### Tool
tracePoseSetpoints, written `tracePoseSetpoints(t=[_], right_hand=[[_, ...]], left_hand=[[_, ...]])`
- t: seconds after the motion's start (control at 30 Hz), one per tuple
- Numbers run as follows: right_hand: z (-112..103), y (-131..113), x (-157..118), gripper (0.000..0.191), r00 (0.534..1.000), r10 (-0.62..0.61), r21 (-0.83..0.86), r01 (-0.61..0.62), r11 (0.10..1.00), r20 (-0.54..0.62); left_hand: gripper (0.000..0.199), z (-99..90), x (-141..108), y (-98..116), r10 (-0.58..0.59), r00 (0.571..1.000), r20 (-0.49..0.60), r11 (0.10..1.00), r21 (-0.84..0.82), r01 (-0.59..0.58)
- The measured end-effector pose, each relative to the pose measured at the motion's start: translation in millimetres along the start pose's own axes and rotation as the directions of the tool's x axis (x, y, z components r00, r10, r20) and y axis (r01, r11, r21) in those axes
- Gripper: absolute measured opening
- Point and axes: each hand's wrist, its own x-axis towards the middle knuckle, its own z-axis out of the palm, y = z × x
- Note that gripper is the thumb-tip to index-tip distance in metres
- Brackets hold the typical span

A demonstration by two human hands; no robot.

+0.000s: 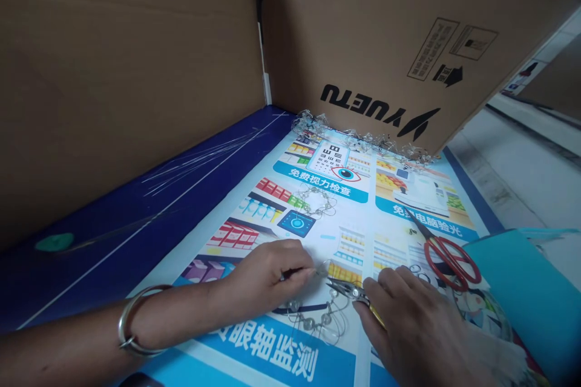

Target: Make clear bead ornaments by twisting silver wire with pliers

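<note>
My left hand (284,269), with a silver bangle (124,320) on its wrist, pinches one end of a beaded wire loop (325,318). Clear round beads and thin wire curls make up this loop, which hangs over the printed sheet. My right hand (408,320) is wrapped round needle-nose pliers (351,291) with yellow handles. The pliers' tips point left, close to the wire end at my left fingertips. Whether the jaws grip the wire cannot be made out. Further back on the sheet lies another beaded wire ring (315,201).
Red-handled scissors (451,261) lie right of my right hand, beside a turquoise folder (526,290). Several wire-and-bead pieces (385,145) line the base of a cardboard wall (363,24). Loose clear strands (200,157) and a green lump (54,242) rest on the dark blue strip at left.
</note>
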Motion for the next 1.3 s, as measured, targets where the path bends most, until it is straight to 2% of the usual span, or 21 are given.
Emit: tracePoseSetpoints(t=[0.33, 0.63, 1.0, 1.3], right_hand=[[-2.1, -7.9, 6.4, 0.006, 0.999, -0.004, -0.052, 0.002, 0.999, -0.034], [5.9, -4.7, 9.0, 0.006, 0.998, -0.060, -0.058, 0.061, 0.996, 0.018], [8.6, -6.7, 12.9, 0.007, 0.992, -0.120, -0.018, 0.121, 0.993, 0.032], [11.8, -4.6, 10.6, 0.008, 0.984, -0.172, -0.026, 0.173, 0.985, 0.046]], left_hand=[[0.024, -0.5, 2.4, -1.6, -0.036, 0.999, -0.009, 0.998, -0.043, 0.036], [0.024, -4.6, 3.9, -1.2, -0.056, 0.997, 0.046, 0.994, -0.088, 0.060], [0.013, 0.7, 0.5, -0.3, -0.084, 0.996, 0.007, 0.995, -0.047, 0.085], [0.012, 7.3, 0.6, 3.8, -0.156, 0.986, -0.057, 0.983, 0.094, 0.160]])
